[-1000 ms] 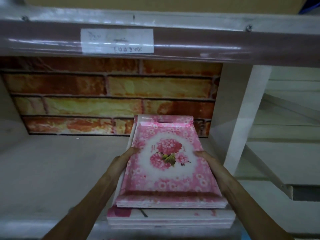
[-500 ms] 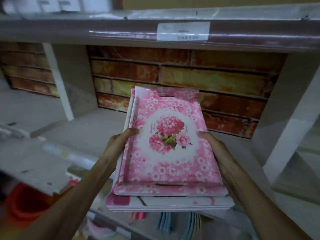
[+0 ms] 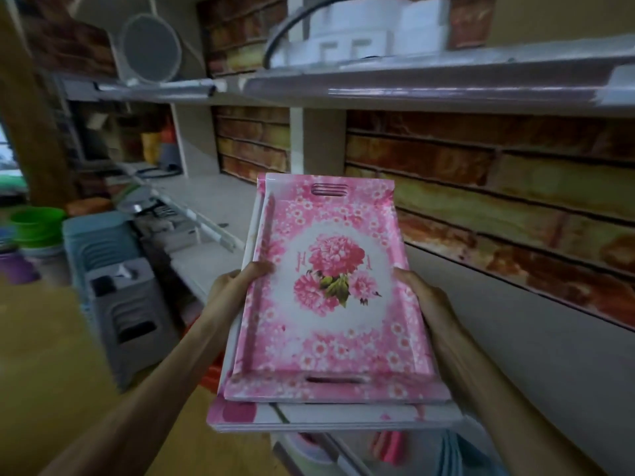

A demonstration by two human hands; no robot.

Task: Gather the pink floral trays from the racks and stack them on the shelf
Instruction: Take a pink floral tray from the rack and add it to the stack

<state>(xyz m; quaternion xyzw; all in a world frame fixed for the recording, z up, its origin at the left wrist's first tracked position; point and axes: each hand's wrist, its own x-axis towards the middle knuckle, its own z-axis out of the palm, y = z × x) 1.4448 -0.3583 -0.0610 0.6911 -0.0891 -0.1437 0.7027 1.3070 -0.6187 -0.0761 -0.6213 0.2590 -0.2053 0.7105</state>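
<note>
I'm carrying the trays [image 3: 330,297], left hand [image 3: 237,286] and right hand [image 3: 426,297] each in a grip on one side; next, set them on the shelf [image 3: 515,324].

Glossy plastic tray [image 3: 330,297], smooth metal shelf edge [image 3: 429,85]

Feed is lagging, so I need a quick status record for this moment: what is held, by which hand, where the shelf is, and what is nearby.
held item: stack of pink floral rectangular plastic trays
stack base: wider white trays with a pink print under the pink ones
left hand: grips the stack's left edge
right hand: grips the stack's right edge
shelf: pale shelf board beyond and to the right of the stack
nearby: grey plastic stool lower left; green plastic tub far left
</note>
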